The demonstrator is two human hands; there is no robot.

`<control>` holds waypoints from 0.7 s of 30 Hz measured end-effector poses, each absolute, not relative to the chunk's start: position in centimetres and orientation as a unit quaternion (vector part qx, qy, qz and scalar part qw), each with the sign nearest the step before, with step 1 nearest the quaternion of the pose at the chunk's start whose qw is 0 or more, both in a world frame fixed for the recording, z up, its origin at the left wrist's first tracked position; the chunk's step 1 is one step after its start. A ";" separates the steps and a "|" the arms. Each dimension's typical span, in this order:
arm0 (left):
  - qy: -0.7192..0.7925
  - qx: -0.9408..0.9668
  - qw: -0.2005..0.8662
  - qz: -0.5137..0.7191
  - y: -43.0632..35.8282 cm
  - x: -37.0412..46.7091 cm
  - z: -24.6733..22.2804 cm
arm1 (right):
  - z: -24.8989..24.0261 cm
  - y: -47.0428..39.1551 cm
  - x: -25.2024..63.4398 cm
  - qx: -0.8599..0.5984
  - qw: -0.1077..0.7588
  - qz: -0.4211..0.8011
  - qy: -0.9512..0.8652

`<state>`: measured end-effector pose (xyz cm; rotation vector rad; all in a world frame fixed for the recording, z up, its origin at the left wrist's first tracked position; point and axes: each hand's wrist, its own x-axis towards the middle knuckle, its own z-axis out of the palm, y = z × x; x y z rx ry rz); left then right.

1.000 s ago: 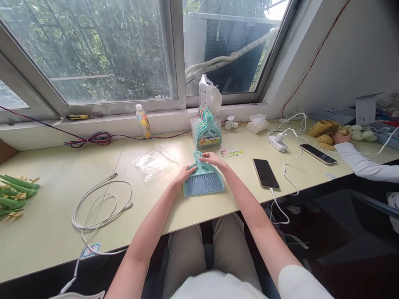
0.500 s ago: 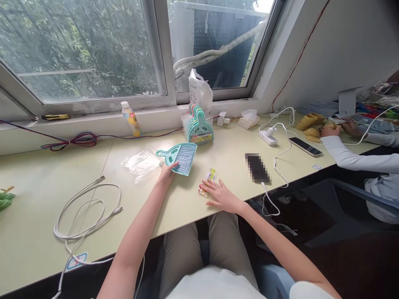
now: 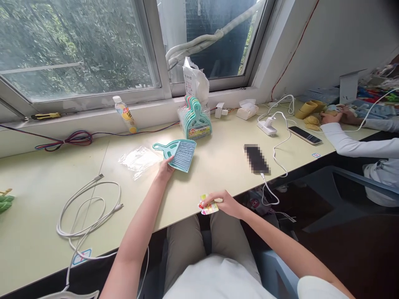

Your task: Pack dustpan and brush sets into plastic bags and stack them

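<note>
My left hand (image 3: 165,169) is closed on the near edge of a small teal dustpan (image 3: 171,150) with a grey-blue bristled brush (image 3: 184,155) nested in it. The set rests on or just over the table, its handle pointing left. At the table's front edge my right hand (image 3: 229,204) pinches a small printed label card (image 3: 209,206), which sticks out partly past the edge. A crumpled clear plastic wrapper (image 3: 139,161) lies left of the dustpan. Behind it stands a stack of similar dustpan sets (image 3: 197,119), partly in clear wrapping.
A drink bottle (image 3: 125,115) stands near the windowsill. Coiled white cable (image 3: 89,226) lies at left. To the right are a charging phone (image 3: 256,158), a power strip (image 3: 267,127) and another phone (image 3: 305,135). A co-worker's hands (image 3: 332,116) handle yellow items at far right.
My right hand has gone from lying spread over the card to pinching it, drawing it toward me to the table edge. My left hand still holds the dustpan. The view has shifted slightly.
</note>
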<state>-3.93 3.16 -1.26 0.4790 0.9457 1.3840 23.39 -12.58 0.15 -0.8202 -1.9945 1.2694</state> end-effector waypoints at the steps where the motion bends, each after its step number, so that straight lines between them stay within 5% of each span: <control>1: 0.417 0.211 0.648 0.601 3.1 -3.7 -1.2 | 1.3 -11.8 23.4 -0.319 0.335 0.539 -0.704; 4: 0.413 0.221 0.651 0.597 3.1 -3.1 -1.0 | 5.2 -7.8 23.7 -0.356 0.419 0.574 -0.607; 10: 0.413 0.250 0.638 0.600 2.8 -3.2 -1.2 | 9.6 1.7 20.9 -0.405 0.636 0.259 -0.603; 12: 0.410 0.273 0.636 0.594 2.6 -3.5 -1.3 | 8.6 3.0 18.3 -0.391 0.610 0.189 -0.663; 18: 0.426 0.364 0.586 0.585 1.9 -3.9 -0.9 | 1.1 3.7 13.3 -0.397 0.332 0.203 -0.831; 21: 0.440 0.377 0.558 0.594 2.0 -3.8 -0.8 | -0.6 4.0 13.4 -0.405 0.289 0.191 -0.846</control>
